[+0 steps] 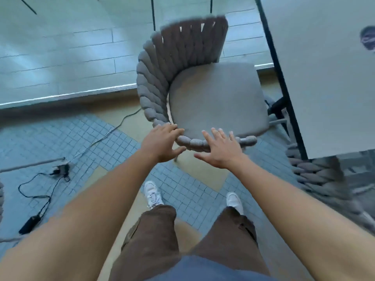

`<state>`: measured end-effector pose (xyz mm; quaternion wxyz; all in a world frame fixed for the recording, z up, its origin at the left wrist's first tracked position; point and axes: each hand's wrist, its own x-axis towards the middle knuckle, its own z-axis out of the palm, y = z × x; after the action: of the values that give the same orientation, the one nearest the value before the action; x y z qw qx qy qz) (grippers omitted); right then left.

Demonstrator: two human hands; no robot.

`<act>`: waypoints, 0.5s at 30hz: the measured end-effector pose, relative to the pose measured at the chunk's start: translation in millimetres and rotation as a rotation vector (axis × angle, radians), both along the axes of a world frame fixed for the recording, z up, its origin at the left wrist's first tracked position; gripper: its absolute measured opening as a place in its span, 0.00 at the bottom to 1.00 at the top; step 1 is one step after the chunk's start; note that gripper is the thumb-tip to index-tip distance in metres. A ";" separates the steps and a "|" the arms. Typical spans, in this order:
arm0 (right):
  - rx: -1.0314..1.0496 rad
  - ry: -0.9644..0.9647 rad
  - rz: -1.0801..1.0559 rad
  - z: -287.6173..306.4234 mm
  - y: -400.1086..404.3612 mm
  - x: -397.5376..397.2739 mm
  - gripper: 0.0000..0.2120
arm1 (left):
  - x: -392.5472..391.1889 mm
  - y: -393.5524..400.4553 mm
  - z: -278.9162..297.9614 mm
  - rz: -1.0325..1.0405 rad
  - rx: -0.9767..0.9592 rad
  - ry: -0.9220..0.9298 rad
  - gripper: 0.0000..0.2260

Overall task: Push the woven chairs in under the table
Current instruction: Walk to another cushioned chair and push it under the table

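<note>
A grey woven chair (162, 78) with a round grey seat cushion (217, 98) stands in front of me, its open side facing the white table (324, 78) at the right. My left hand (162, 142) rests with spread fingers on the chair's braided near rim. My right hand (221, 149) lies flat over the same rim, fingers apart, touching the cushion edge. Neither hand is closed around the rim. A second woven chair (316, 175) sits at the table's near right, partly under it.
The table's black edge frame (284, 88) runs along its left side. Black cables and a power adapter (30, 222) lie on the tiled floor at the left. A metal threshold strip (67, 95) crosses behind the chair. My white shoes (152, 194) stand below.
</note>
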<state>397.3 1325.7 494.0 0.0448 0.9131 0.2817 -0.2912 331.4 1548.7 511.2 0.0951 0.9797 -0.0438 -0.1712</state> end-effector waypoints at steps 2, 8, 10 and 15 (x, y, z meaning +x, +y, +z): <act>-0.023 0.014 -0.067 -6.7 19.1 -7.5 0.47 | 8.4 21.6 -8.3 -0.134 0.015 0.012 0.31; -0.002 0.029 -0.176 -35.0 64.3 -16.4 0.53 | 51.9 60.7 -39.4 -0.534 0.148 0.035 0.34; -0.025 -0.007 -0.192 -48.1 74.2 -11.0 0.53 | 72.5 57.7 -51.4 -0.601 0.190 0.095 0.33; -0.025 -0.211 -0.172 -66.2 78.6 0.5 0.38 | 91.1 51.6 -73.8 -0.635 0.212 0.104 0.26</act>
<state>397.9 1404.3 427.8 0.0605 0.9589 0.1922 -0.1997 422.5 1600.3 437.4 -0.0630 0.9115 -0.3237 -0.2457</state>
